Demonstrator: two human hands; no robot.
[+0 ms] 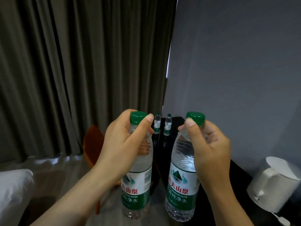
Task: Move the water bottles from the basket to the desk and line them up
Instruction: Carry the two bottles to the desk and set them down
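Note:
My left hand [123,144] grips the neck of a clear water bottle [138,186] with a green cap and a green and white label, held upright in the air. My right hand [210,147] grips the neck of a second, matching bottle [180,190] beside it. Both hang in front of me, above the near end of the black desk [241,175]. At the desk's far end two more green-capped bottles [157,123] [168,124] stand upright side by side. The basket is not in view.
A white electric kettle [275,183] stands on the desk at the right, near the grey wall. An orange chair [92,144] sits left of the desk before dark curtains. White bedding [14,190] lies at the lower left.

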